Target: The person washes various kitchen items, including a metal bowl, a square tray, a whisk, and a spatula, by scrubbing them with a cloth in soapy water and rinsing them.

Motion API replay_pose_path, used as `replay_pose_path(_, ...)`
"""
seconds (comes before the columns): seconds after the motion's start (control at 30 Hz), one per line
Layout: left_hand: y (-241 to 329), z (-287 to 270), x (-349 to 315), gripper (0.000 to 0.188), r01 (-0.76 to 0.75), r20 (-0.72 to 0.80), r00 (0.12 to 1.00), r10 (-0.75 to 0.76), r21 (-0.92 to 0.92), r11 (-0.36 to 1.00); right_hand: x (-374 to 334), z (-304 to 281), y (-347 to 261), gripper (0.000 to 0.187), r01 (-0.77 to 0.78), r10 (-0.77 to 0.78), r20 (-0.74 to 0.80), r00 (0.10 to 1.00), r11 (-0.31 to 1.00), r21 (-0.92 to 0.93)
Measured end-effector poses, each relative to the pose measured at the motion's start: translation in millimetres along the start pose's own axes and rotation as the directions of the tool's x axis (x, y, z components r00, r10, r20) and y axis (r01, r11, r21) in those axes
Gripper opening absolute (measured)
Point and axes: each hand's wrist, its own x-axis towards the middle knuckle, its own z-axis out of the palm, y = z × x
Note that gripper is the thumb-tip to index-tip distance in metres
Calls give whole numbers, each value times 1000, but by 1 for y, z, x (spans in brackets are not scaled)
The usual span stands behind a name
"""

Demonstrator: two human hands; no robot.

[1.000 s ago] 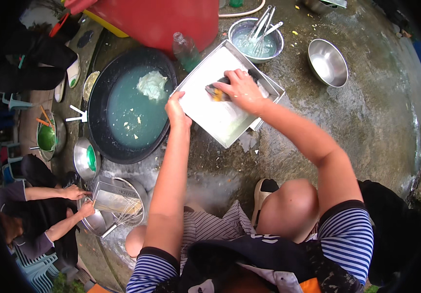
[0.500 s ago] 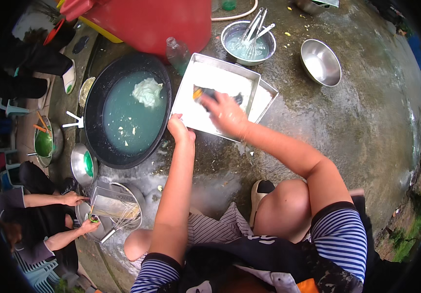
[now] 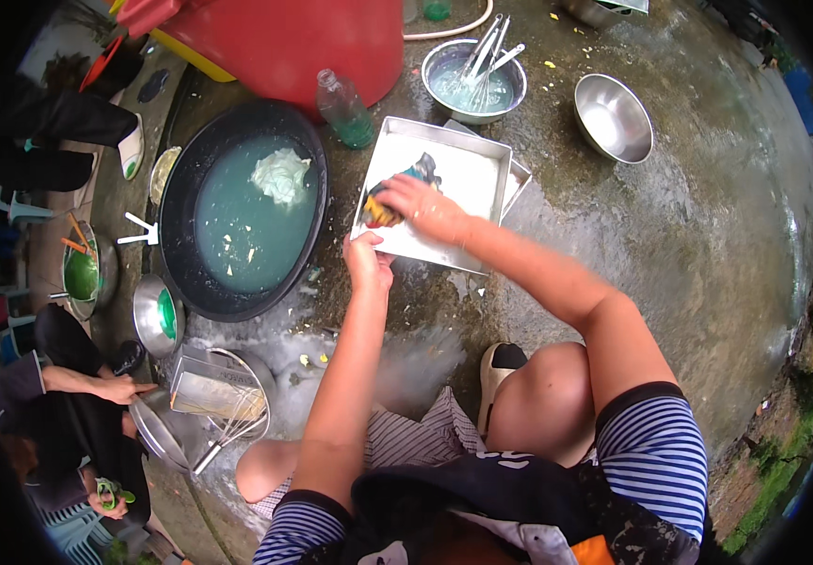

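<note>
A square metal baking pan [image 3: 484, 174], whitish inside, is tilted up in front of me. My left hand [image 3: 369, 264] is closed on its near left corner. Inside the pan, my right hand [image 3: 425, 209] presses a bunched cloth [image 3: 422, 169], dark with blue and yellow parts, against the bottom near the left wall. Its fingers are curled over the cloth and slightly blurred. A second metal pan [image 3: 520, 182] lies partly hidden behind and under the first.
Left stands a black tub [image 3: 173, 273] of cloudy water with a pale cloth [image 3: 281, 176]. Beyond are a red tub [image 3: 303, 47], a bottle [image 3: 345, 113], a bowl [image 3: 428, 92] with whisks and a steel bowl [image 3: 614, 118]. At lower left, a co-worker's hand [image 3: 122, 388] touches a tilted bowl [image 3: 154, 428].
The pan has shifted right, uncovering more of the bottle. My right hand has moved the cloth toward the near left corner. The co-worker's hands have drawn apart, and their bowl is tilted.
</note>
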Motion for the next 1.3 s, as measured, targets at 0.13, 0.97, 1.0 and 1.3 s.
replay_pose_path(0.13,0,-1,-6,40,-39,-35,999,36,-87,995,-6,-25,27,42,-354,362,9,932,916,-187)
replay_pose_path(0.97,37,49,-8,56,-435,-144,898,416,-146,888,-22,12,-30,35,-340,385,-132,913,899,275)
replay_pose_path(1.0,38,49,-6,55,-440,-162,893,421,-113,891,-21,11,-31,36,-221,273,-175,946,937,272)
replay_pose_path(1.3,28,75,-16,47,-480,-59,877,477,-48,876,-36,10,-17,33,-271,353,-45,935,790,551)
